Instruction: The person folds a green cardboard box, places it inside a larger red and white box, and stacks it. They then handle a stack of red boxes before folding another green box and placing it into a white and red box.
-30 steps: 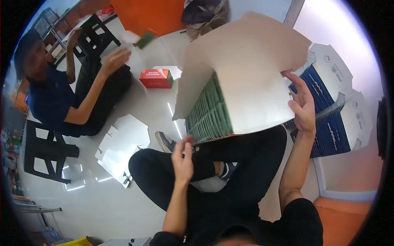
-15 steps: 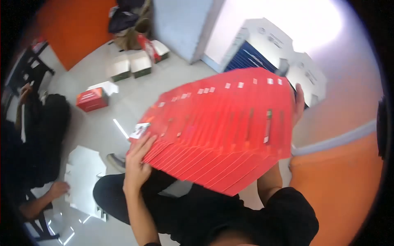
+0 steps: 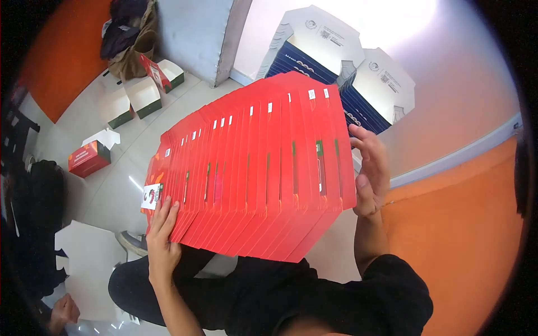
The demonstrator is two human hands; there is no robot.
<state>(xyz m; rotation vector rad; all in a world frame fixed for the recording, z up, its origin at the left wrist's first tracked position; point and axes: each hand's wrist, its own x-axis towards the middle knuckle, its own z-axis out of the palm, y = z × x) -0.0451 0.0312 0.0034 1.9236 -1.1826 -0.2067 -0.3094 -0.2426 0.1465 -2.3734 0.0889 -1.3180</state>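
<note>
A thick fanned stack of red cardboard box blanks (image 3: 258, 173) fills the middle of the head view, overlapping like cards, with small white marks and green strips. At its left end my left hand (image 3: 163, 243) grips the lower edge, fingers on top beside a white printed label (image 3: 150, 196). My right hand (image 3: 371, 171) is at the right end of the stack, with its fingers loosely bent and apart. The thumb is close to the red edge; whether it touches cannot be made out. The underside of the stack is hidden above my lap.
Stacks of dark blue boxes with white lids (image 3: 367, 106) stand against the wall. Open white-and-green boxes (image 3: 143, 96) and a red box (image 3: 89, 158) are on the floor. At left, another person's hand (image 3: 64, 311) is near a white sheet (image 3: 92, 269).
The red stack has shifted left in view and tilted more upright, as the camera view turned. My right hand has come off the far side of the stack, its fingers now showing beside the edge.
</note>
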